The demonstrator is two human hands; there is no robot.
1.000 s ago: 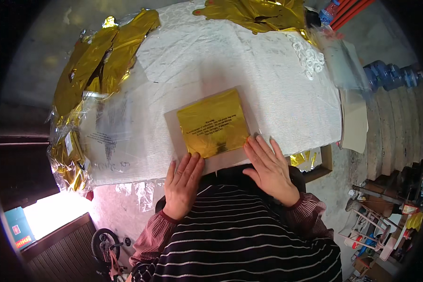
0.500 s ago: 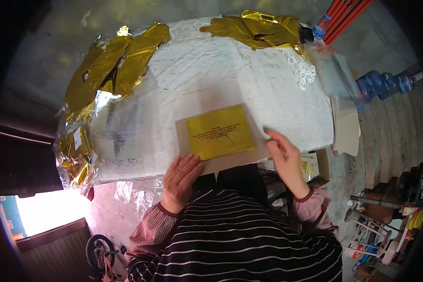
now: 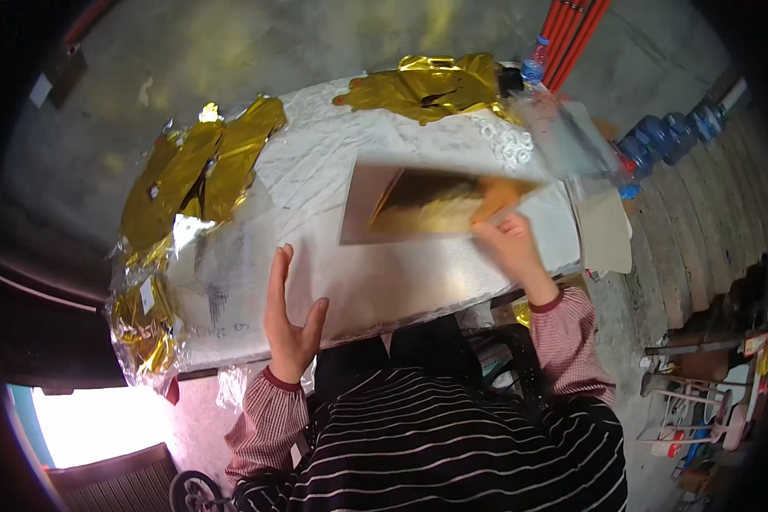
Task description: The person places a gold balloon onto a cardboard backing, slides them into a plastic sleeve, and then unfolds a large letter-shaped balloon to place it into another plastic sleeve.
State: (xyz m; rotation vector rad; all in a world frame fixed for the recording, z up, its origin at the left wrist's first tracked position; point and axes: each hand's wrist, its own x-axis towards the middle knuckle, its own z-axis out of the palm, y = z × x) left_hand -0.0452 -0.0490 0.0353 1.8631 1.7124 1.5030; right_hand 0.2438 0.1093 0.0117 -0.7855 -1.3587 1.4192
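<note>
r hand, right of ctr, has its fingers together on the lower right edge of the gold pkt; exact finger placement is blurred, can't tell which ones bear on it. pkt is mid-frame, tilted, looks raised over the white table, w/ a greyish clear margin of sleeve out past the gold on its left side. l hand, lower left of ctr, is empty, thumb & fingers well apart, near the table's front edge, not touching the pkt. main risk imo: one-sided hold. w/ only the r hand on one edge, the far left end has no support, so it could droop, twist or swing down, & a slick film cld slide out of a light pinch. too hard a pinch cld crease the gold or wrinkle the sleeve. pkt's upper right end also points at the white rings & clear bags, upper right of frame; a wide sweep that way might scatter the rings or snag loose film. gold foil at upper left & more foil at top ctr lie well apart from both hands, so prob low risk, tho thin sheets cld shift from a draught.
</note>
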